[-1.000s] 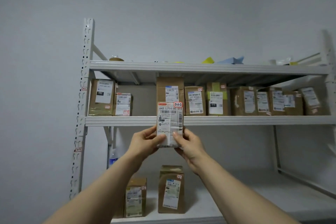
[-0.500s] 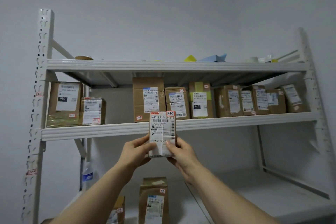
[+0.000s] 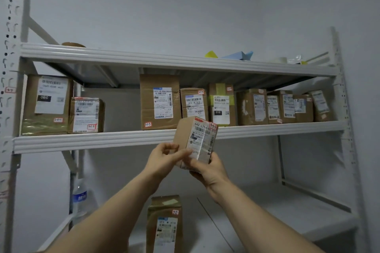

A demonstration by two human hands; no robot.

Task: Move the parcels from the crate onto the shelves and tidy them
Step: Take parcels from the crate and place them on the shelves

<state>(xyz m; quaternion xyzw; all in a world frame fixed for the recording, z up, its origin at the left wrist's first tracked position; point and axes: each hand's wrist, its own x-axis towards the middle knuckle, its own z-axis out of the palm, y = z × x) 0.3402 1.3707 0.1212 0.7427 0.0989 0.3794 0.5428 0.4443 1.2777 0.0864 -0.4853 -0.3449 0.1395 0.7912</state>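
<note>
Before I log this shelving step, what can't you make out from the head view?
- Crate: nowhere in view.
- Held parcel: its lower corner is covered by the left hand and right hand.
- Top shelf contents: seen from below, the shelf edge hides most of them.
- Right-end parcels' labels: too small to read.
- Lower parcel: cut off by the bottom edge.
</note>
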